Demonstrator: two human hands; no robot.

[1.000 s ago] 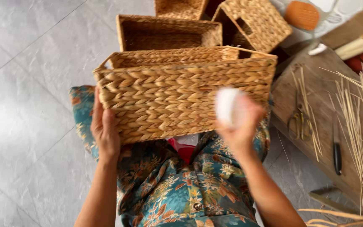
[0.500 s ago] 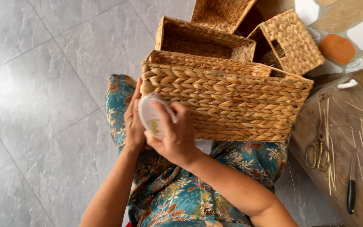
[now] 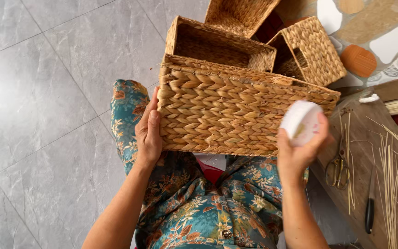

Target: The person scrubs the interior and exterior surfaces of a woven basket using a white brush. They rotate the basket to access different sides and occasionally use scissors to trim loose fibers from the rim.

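My left hand [image 3: 149,133] lies flat against the end of the large rectangular woven straw basket [image 3: 236,110] on my lap; my right hand [image 3: 300,147] grips a round white roll [image 3: 301,121] at the basket's right end; steel scissors [image 3: 337,169] lie beside it.

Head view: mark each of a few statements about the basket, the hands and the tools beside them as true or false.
1. The left hand lies flat against the end of the woven basket on the lap. True.
2. The right hand holds a pair of scissors. False: it holds a white round object; the scissors lie on the wooden board.
3. Other woven baskets stand on the floor beyond the one on the lap. True.
4. The floor is covered in green carpet. False: it is grey tile.
5. Thin pale reeds lie on the board. True.
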